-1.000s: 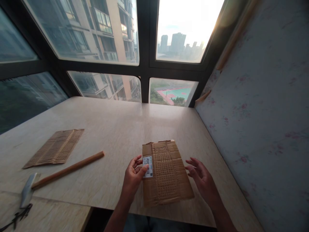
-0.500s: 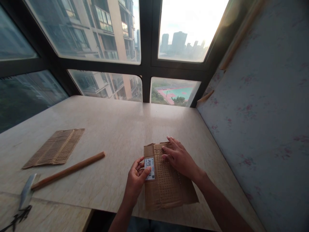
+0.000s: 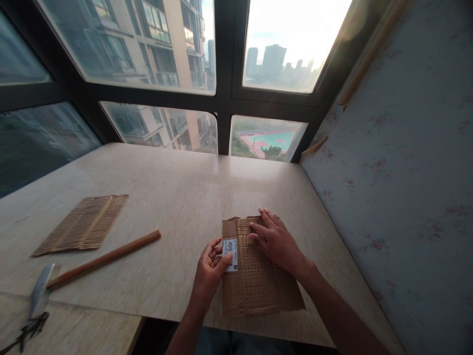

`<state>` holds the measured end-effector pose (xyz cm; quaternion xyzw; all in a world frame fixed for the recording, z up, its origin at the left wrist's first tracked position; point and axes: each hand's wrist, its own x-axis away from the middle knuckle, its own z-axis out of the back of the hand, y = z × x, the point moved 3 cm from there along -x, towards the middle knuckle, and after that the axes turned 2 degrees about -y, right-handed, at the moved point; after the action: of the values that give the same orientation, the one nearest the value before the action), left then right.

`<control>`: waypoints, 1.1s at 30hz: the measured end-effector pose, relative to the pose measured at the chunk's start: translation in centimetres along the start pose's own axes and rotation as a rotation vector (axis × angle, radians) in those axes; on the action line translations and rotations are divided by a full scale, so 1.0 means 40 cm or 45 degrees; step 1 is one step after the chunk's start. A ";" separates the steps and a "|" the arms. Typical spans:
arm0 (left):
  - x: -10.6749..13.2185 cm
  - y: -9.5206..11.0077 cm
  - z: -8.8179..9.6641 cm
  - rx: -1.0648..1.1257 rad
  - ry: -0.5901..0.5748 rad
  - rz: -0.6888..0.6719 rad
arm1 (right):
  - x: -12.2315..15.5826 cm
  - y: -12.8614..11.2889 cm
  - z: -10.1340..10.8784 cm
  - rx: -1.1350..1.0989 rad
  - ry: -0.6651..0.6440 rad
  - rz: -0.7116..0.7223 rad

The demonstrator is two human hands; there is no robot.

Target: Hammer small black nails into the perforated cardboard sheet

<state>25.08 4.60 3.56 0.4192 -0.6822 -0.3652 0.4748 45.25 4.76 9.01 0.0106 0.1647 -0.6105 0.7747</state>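
Cardboard piece (image 3: 254, 291) sits in front of you, near edge of the pale marbled counter (image 3: 177, 192). Your left hand (image 3: 210, 265) pinches its left edge at the label (image 3: 230, 246); right hand (image 3: 278, 240) spread over it, unclenched. Hammer (image 3: 105, 260), ridged cardboard sheet (image 3: 83, 224) left. Dark-framed windows (image 3: 223, 74) ahead, floral wall (image 3: 399, 197) right.

Daylight enters through the window pane (image 3: 284, 29) at upper right, its sky burnt to white, a soft flare over the dark frame (image 3: 334, 69) beside it. The far bench (image 3: 177, 182) carries a pale sheen; the cardboard (image 3: 254, 286) at lower centre is shaded, its small print illegible. The wall (image 3: 402, 197) at right looks dim, bluish. Outer lines slant, wide-angle fashion.
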 end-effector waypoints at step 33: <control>0.007 -0.035 -0.005 -0.032 -0.079 -0.046 | 0.013 0.011 0.016 0.041 -0.057 -0.013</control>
<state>25.52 3.78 2.45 0.4139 -0.6843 -0.3952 0.4519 45.92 4.23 9.40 0.0086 0.1374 -0.6170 0.7749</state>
